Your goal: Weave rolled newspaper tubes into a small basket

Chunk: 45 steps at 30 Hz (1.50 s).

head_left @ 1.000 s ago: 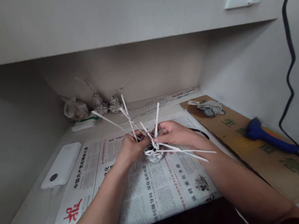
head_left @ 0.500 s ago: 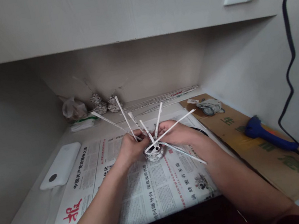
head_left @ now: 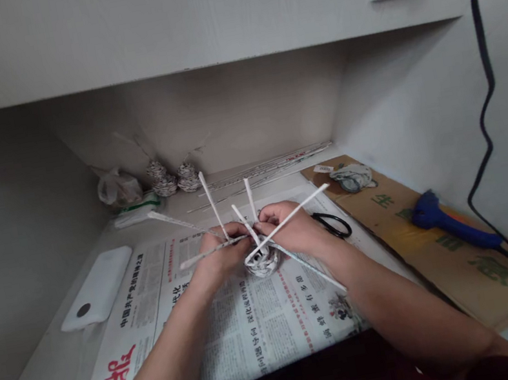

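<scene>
A small round weaving of rolled newspaper strips (head_left: 263, 263) sits over the spread newspaper (head_left: 232, 344), between my hands. Several paper sticks (head_left: 215, 206) fan out from it, up, left and right. My left hand (head_left: 226, 250) is closed at its left rim, fingers pinching around the base of the sticks; one stick (head_left: 206, 252) crosses over this hand. My right hand (head_left: 287, 226) is closed on the far right rim, thumb and fingers at the base of an upright stick (head_left: 250, 198). Both hands' fingertips are partly hidden behind the sticks.
Black-handled scissors (head_left: 333, 225) lie right of my right hand. On the cardboard (head_left: 445, 268) are a blue glue gun (head_left: 454, 226) and a crumpled bundle (head_left: 354, 177). A white power bank (head_left: 99, 288) is at left. Woven gourds (head_left: 163, 181), a plastic bag (head_left: 118, 186) and paper rods (head_left: 269, 166) lie at the back.
One stick has swung down to the left over my left hand, and another on the right now stands more upright. My right hand has shifted slightly left, uncovering more of the scissors.
</scene>
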### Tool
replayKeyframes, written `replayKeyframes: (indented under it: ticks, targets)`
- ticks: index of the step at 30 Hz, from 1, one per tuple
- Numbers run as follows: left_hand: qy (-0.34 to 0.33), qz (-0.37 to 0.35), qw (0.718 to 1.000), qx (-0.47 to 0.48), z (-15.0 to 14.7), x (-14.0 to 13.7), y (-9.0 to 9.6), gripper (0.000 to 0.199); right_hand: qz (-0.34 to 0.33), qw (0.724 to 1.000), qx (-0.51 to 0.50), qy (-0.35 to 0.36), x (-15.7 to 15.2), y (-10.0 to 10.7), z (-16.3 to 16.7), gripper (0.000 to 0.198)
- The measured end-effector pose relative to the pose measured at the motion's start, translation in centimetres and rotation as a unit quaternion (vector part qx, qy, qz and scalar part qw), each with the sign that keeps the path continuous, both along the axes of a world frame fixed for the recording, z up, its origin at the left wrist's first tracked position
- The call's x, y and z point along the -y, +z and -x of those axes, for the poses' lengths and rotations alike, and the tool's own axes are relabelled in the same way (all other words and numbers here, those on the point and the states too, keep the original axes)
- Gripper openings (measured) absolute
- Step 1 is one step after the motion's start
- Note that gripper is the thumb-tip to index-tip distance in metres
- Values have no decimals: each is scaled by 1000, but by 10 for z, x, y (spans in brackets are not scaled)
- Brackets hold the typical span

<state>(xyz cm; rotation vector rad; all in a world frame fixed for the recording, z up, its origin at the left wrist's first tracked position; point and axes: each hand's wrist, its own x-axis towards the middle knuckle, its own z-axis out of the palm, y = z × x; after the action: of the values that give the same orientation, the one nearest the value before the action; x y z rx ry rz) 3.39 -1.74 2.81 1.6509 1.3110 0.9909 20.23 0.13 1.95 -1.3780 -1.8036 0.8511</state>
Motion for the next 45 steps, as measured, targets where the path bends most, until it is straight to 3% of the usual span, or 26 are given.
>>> replayKeyframes:
  ticks: [6,11,14,19,25,39,45]
  targets:
    - [2,-24,999,-27,5,-3,-9,9,-19,1000,-24,2,4,0,5,13]
    - [-2,-48,998,-32,7,-3,-15,10,24,996,-69,59,5,4,4,7]
    - [-13,-35,999,-24,6,-3,-15,11,56,991,-79,93,2,2,0,14]
    - [-17,-21,1000,-12,4,-2,-8,10,68,994,-47,73,4,3,-1,15]
    - [-33,38,998,35,5,-1,3,10,39,994,-44,88,8,6,-2,17]
    - [41,19,999,21,-4,1,0,11,-50,995,-6,86,12,7,-4,31]
    - [15,-39,999,17,-5,-1,-8,16,-43,996,-8,80,13,10,-4,21]
